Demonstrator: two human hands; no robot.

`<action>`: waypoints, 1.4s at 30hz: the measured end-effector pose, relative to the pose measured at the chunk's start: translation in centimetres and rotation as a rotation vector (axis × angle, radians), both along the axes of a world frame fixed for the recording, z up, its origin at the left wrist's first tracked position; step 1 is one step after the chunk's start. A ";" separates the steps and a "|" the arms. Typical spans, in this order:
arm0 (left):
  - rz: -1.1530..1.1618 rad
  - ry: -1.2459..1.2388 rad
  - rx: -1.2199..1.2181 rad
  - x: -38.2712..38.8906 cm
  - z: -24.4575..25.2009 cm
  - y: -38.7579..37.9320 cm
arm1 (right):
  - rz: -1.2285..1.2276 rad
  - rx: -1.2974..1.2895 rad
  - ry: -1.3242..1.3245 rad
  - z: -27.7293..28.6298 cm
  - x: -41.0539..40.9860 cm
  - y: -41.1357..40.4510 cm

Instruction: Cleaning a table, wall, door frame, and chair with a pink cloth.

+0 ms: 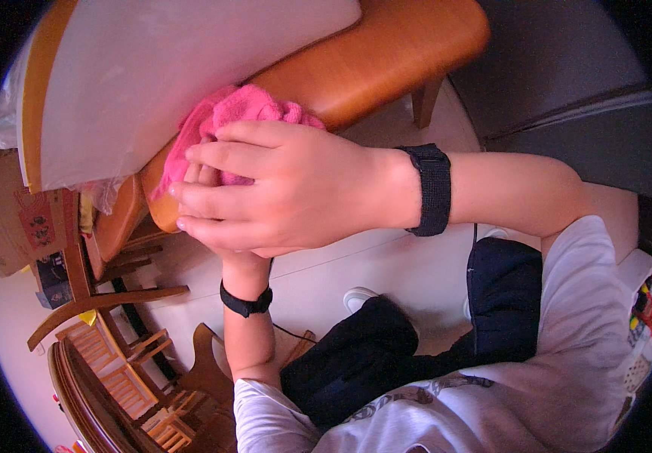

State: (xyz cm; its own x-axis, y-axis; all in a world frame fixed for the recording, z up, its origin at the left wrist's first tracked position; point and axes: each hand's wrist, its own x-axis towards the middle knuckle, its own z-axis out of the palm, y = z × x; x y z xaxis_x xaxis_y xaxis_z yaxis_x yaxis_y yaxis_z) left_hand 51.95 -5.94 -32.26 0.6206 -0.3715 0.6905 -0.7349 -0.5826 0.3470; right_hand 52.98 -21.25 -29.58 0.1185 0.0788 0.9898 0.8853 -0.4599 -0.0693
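Bunched pink cloth [249,107] lies over the edge of an orange-brown wooden bench [371,62], against a large pale panel. My right hand [286,181] reaches in from the right, its fingers bent over the cloth and over my left hand. Beneath it, my left hand [207,172] comes up from below and grips the cloth; only parts of its fingers show, and its palm is hidden. Pink fabric shows between the fingers. Each wrist wears a black band.
The pale panel [150,73] has a yellow-brown edge at the left. Cardboard boxes [6,221], clear plastic and wooden chairs [128,379] stand at the left. A dark grey surface [552,68] fills the upper right. My legs are over the pale tiled floor [326,266].
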 end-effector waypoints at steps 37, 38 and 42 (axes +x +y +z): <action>0.298 -0.124 0.431 0.8 4.4 2.8 | -0.157 -0.372 0.436 0.3 -0.6 -0.4; 0.353 -0.116 0.455 0.6 4.4 2.8 | -0.155 -0.370 0.437 0.3 -0.7 -0.1; 0.434 -0.153 0.477 0.5 4.1 4.1 | -0.197 -0.380 0.446 0.1 -0.5 2.1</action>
